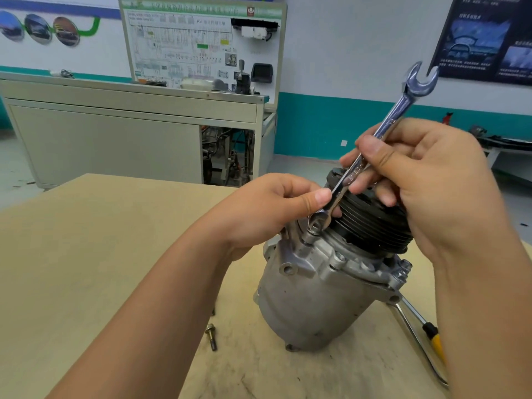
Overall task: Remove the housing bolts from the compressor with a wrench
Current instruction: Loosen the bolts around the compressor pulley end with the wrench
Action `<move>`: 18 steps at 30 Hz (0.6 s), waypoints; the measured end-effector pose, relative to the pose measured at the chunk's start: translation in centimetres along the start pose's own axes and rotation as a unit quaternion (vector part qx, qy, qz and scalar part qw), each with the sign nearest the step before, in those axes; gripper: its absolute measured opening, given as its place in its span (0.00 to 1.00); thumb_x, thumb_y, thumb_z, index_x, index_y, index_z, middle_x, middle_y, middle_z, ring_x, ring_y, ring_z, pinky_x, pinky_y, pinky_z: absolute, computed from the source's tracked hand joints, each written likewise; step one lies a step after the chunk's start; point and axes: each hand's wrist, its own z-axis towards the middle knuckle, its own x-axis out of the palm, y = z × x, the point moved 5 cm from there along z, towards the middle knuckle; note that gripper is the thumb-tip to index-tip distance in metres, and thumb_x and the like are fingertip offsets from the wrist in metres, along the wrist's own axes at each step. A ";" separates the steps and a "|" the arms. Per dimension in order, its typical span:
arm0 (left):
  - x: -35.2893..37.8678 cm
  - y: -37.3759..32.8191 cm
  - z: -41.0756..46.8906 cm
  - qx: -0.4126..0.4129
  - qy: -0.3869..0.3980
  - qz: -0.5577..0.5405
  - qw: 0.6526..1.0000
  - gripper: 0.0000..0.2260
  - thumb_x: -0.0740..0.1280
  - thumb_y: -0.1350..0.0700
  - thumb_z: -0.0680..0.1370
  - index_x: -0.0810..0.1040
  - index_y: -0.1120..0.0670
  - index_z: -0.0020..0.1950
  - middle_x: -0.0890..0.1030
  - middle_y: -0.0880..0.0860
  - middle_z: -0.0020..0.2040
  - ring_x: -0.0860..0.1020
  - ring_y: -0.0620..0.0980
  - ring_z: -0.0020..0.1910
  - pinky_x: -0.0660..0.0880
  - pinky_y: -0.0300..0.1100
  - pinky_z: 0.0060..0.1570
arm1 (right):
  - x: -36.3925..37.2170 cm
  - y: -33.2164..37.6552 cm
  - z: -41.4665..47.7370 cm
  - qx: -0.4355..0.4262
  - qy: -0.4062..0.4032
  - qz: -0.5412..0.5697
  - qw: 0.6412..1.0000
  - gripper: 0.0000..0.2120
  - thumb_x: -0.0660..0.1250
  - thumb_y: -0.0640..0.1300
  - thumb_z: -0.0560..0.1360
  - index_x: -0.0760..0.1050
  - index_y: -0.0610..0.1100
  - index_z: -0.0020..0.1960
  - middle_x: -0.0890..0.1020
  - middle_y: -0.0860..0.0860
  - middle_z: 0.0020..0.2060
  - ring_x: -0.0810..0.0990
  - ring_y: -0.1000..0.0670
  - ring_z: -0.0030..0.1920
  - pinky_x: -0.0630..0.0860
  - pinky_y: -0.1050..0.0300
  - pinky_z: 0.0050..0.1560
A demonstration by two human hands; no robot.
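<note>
A grey metal compressor (pixel 313 298) stands tilted on the wooden table, its black grooved pulley (pixel 371 223) on top. A chrome combination wrench (pixel 400 108) slants up to the right, its ring end seated over a housing bolt (pixel 311 234) on the upper left flange. My left hand (pixel 270 211) pinches the wrench shaft just above the ring end. My right hand (pixel 426 180) grips the shaft higher up, above the pulley; the open-jaw end sticks up past it. One loose bolt (pixel 211 336) lies on the table left of the compressor.
The tan wooden table (pixel 95 254) spreads out to the left. A yellow-handled screwdriver (pixel 434 341) and another metal tool (pixel 417 335) lie at the compressor's right. A grey cabinet (pixel 115 133) with a wiring display board (pixel 198 44) stands behind.
</note>
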 end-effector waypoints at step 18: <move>-0.1 0.4 0.2 -0.017 -0.039 -0.014 0.999 0.10 0.69 0.43 0.64 0.82 0.48 0.36 0.79 0.48 0.35 0.74 0.43 0.35 0.70 0.39 0.41 | 0.5 0.7 -0.1 -0.050 -0.089 -0.117 0.988 0.07 0.61 0.40 0.79 0.75 0.50 0.49 0.80 0.52 0.36 0.77 0.56 0.24 0.70 0.66 0.27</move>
